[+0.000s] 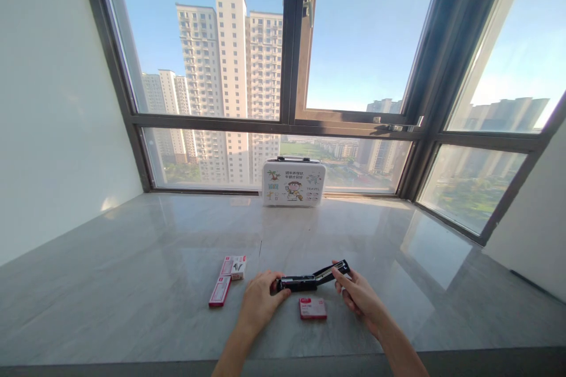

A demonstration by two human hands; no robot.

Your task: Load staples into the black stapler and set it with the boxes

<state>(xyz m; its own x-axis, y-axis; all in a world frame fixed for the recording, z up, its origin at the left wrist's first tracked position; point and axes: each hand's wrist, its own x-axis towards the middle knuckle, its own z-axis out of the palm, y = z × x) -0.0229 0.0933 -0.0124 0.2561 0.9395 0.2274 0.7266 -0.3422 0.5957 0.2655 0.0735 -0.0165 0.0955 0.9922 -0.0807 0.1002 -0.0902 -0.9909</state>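
A black stapler (305, 283) lies spread wide at its hinge over the grey marble ledge, its inner metal parts showing. My left hand (264, 293) is closed around its left end, thumb in front and fingers behind. The other half slants up to the right, pinched near its tip by my right hand (354, 291). Just in front of the stapler lies a small red and white box (313, 308), flat and touched by neither hand. Whether staples sit inside the stapler is too small to tell.
Left of my hands, two flat red and white boxes (220, 291) lie beside a small white box (239, 267) with a stapler picture. A white case (293, 184) with cartoon prints stands upright against the window (212, 123). The marble ledge (145, 306) ends at a front edge near me.
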